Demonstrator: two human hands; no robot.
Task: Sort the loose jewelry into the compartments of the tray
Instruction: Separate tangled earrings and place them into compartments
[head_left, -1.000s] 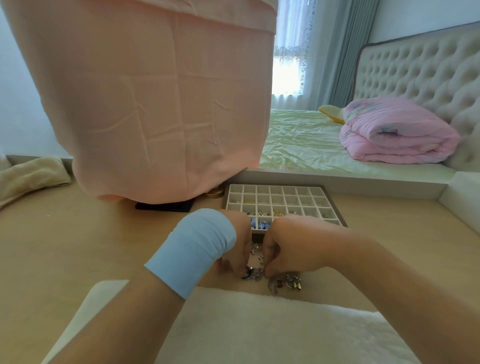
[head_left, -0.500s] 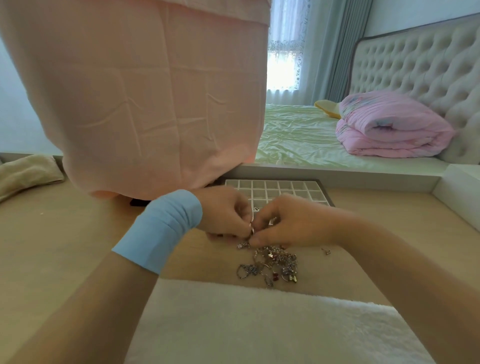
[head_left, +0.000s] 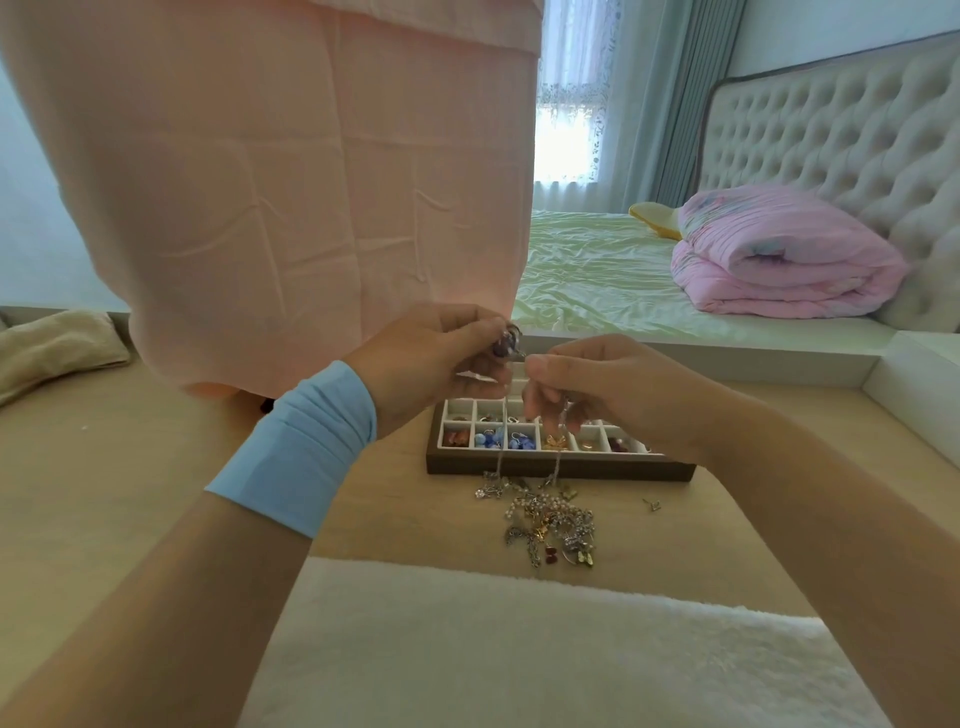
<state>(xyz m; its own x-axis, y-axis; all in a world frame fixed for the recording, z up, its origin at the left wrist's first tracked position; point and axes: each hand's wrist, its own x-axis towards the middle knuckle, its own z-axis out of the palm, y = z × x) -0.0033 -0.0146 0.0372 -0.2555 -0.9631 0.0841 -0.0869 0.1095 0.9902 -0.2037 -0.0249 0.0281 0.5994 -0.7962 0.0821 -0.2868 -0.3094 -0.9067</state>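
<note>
A beige cushion (head_left: 52, 343) lies slumped at the far left on the pale wood-grain floor (head_left: 130, 467). Beside it hangs a creased, peach-pink cloth (head_left: 291, 182). The left hand (head_left: 426, 358), with a ribbed blue wristband (head_left: 306, 447), pinches a small silvery piece (head_left: 508, 343) with a purplish stone. Below the hands sits the tray (head_left: 561, 470), dark wood outside with white square compartments, several holding beads and earrings. The loose jewelry (head_left: 550, 525) is a tangled heap of chains and charms on the floor just in front of it. The right hand (head_left: 597, 384) is curled, pinching a thin chain (head_left: 558, 452) that dangles to the heap. A fluffy white rug (head_left: 519, 649) lies nearest. At right are a bed (head_left: 597, 270) with a glossy green sheet, a folded pink quilt (head_left: 779, 260) and a tufted headboard (head_left: 841, 140).
</note>
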